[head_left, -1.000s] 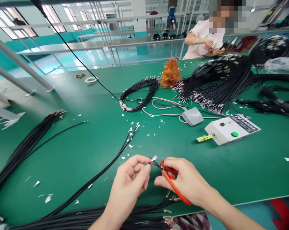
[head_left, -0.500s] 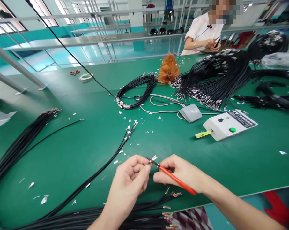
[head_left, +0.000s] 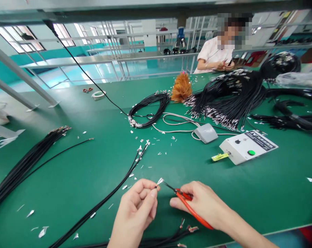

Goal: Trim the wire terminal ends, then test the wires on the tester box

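Observation:
My left hand (head_left: 136, 210) pinches the end of a black cable (head_left: 156, 187) between thumb and fingertips. A tuft of silvery foil (head_left: 160, 181) sticks out of that end; most of the cable is hidden by the hand. Red-handled scissors (head_left: 192, 210) rest in my right hand (head_left: 206, 203), whose fingers are closed round the grips. Their dark, slim tips point left at the foil, a small gap away from it. Below the hands lie more black cables (head_left: 175, 237) with bared coloured wires. Stripped cable ends (head_left: 145, 146) reach up the table on the left.
Foil scraps litter the green table (head_left: 99, 172). A white box (head_left: 249, 146) with a green button and a grey pedal (head_left: 205, 133) stand right of centre. Behind are a coiled cable bundle (head_left: 148, 110), an orange fluffy duster (head_left: 181, 88) and a cable heap (head_left: 228, 96). A person (head_left: 212, 57) works beyond.
The scissor tips have drawn off the cable end to the right, leaving a gap. The foil now stands out in plain sight. My view has tilted up, so everything sits lower.

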A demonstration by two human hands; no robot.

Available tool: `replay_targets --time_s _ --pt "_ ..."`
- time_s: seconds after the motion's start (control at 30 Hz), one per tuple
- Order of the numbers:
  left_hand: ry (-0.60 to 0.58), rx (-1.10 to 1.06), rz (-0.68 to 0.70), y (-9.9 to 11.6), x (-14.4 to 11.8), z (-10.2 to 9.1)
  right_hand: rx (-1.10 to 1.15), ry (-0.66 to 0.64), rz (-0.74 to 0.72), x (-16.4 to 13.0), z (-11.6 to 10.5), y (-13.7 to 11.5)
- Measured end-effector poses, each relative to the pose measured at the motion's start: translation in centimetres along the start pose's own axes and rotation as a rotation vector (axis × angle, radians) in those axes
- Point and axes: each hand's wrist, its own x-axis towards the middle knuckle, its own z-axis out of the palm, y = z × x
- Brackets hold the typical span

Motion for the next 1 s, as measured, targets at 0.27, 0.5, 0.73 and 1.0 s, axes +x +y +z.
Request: replay_targets --time_s 0.27,0.5,0.73,1.0 --pt "-0.003 0.086 0.055 -0.5 -0.2 0.8 0.776 0.077 -0.183 0.3 1.1 -1.6" --pt "0.002 0.169 0.183 -1.3 -0.1 1.0 1.008 0.187 -0.187 1.1 2.1 -2.8" --pt "-0.341 -0.045 -0.125 -0.7 1.0 -0.5 0.989 0.113 -0.204 1.1 2.0 -2.5" --pt "-0.398 -0.07 -0.183 -0.9 1.3 -0.8 0.685 0.388 -0.129 5.1 0.8 0.4"
